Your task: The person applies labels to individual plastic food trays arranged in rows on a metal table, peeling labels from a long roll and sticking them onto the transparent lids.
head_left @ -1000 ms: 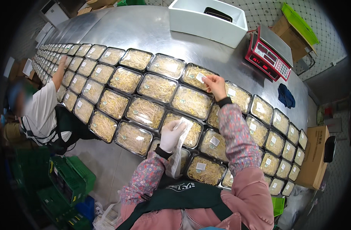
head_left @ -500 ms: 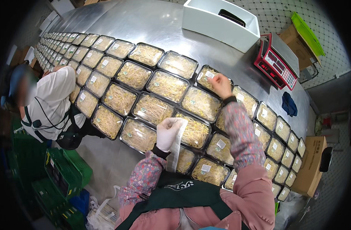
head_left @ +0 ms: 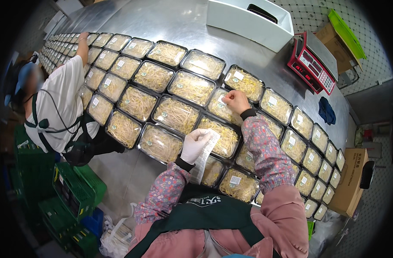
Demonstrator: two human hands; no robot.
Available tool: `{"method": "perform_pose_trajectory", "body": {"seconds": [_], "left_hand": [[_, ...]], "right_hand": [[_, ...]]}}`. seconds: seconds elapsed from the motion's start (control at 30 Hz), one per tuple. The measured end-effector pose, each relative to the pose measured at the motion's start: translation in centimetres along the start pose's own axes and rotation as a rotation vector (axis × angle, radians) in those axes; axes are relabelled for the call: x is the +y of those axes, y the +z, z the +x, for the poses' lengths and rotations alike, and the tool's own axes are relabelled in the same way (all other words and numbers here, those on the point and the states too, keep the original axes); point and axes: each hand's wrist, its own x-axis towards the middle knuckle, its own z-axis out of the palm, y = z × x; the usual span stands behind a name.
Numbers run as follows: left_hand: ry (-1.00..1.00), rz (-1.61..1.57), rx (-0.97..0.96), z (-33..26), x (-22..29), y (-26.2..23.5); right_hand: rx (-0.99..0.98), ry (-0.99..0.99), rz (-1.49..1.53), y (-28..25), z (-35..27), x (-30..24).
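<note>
My left hand (head_left: 194,146), in a white glove, pinches a long white strip of labels (head_left: 202,162) that hangs toward me over the near trays. My bare right hand (head_left: 236,102) is above a film-covered tray of bean sprouts (head_left: 220,110), its thumb and fingers drawn together at the tray's top. Whether a label is between those fingertips is hidden. Just beyond it, another sprout tray (head_left: 244,84) carries a white label. A sprout tray without a white label (head_left: 219,138) lies beside the strip.
Rows of sprout trays (head_left: 168,114) cover the steel table (head_left: 162,21). At the back stand a white bin (head_left: 248,26) and a red scale (head_left: 310,64), with a dark blue cloth (head_left: 326,111) near it. A co-worker (head_left: 59,107) reaches over trays at left, near green crates (head_left: 76,189).
My right hand has come nearer, from the far tray, where a white label now shows, to the tray before it. The co-worker's arm has stretched out over the far trays.
</note>
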Motion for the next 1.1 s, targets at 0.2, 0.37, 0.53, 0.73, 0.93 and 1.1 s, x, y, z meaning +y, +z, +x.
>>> {"method": "perform_pose_trajectory", "body": {"seconds": [0.2,0.37,0.53,0.73,0.93,1.1], "left_hand": [[0.042,-0.040,0.096,-1.1,1.0,-0.5],[0.061,-0.021,0.252,-2.4,0.3,-1.0],[-0.074,-0.091,0.098,-3.8,-1.5,-1.5],[-0.023,-0.049,0.183,-6.1,-1.8,-3.4],[0.127,-0.055,0.231,-7.1,-2.4,-3.3],[-0.187,0.077,0.020,-8.1,-2.5,-5.1]], "right_hand": [[0.100,-0.070,-0.485,-2.0,-1.2,-2.6],[-0.426,0.107,0.608,-0.7,-10.2,-8.1],[-0.241,0.162,0.792,1.1,-13.6,-7.7],[-0.400,0.294,0.700,2.8,-12.7,-6.8],[-0.433,0.253,0.804,5.1,-15.6,-8.1],[-0.291,0.083,0.315,4.2,-10.8,-4.4]]}}
